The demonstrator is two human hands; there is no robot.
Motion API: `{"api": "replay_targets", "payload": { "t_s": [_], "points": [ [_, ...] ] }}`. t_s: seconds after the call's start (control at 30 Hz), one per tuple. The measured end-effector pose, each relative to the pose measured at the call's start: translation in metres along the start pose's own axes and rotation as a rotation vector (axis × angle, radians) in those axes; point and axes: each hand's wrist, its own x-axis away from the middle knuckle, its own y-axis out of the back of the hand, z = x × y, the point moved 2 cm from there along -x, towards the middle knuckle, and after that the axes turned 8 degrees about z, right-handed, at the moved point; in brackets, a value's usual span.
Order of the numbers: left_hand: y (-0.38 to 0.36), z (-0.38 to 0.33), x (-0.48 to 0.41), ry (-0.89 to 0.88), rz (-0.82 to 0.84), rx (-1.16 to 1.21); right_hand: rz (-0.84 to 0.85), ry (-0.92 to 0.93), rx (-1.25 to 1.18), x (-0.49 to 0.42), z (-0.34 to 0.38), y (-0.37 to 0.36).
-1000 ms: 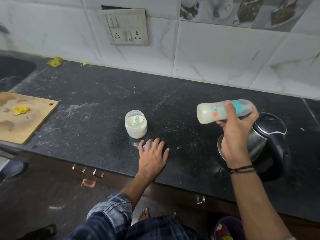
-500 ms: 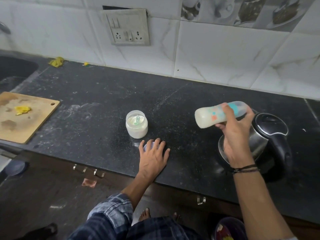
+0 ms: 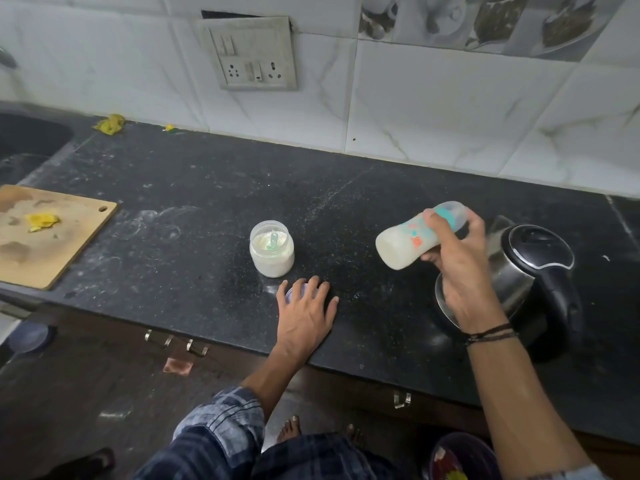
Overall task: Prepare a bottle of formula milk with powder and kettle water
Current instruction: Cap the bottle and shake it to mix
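Head view: your right hand point(image 3: 457, 271) wraps the bottle point(image 3: 401, 247), tilted sideways above the counter point(image 3: 207, 188) beside the kettle point(image 3: 533, 265), while your left hand point(image 3: 306, 311) lies flat, fingers straight, on a lid point(image 3: 292, 292); judge the milk-filled smooth plastic moderately heavy and slippery, so grasp around mid-body.

our left hand point(image 3: 306, 308) lies flat, palm down, fingers spread; our right hand point(image 3: 459, 268) is raised, fingers and thumb curled round the bottle point(image 3: 405, 244).
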Motion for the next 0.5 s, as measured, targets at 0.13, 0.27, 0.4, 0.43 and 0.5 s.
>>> {"api": "replay_targets", "payload": {
  "t_s": [0.13, 0.27, 0.4, 0.43, 0.5],
  "points": [
    [0.003, -0.001, 0.0, 0.012, 0.02, -0.01, -0.128, 0.075, -0.113, 0.001, 0.0, 0.0],
    [0.004, -0.001, 0.001, 0.007, 0.038, -0.01, 0.049, 0.049, 0.049, 0.006, -0.008, -0.006],
    [0.007, -0.002, 0.0, 0.021, 0.061, -0.018, -0.187, 0.118, -0.135, 0.005, -0.001, -0.003],
    [0.007, -0.003, 0.001, 0.024, 0.062, -0.018, -0.181, 0.105, -0.124, 0.004, 0.001, -0.003],
    [0.008, -0.003, 0.002, 0.017, 0.056, -0.02, -0.067, 0.057, -0.011, 0.001, -0.001, -0.004]
  ]
}}
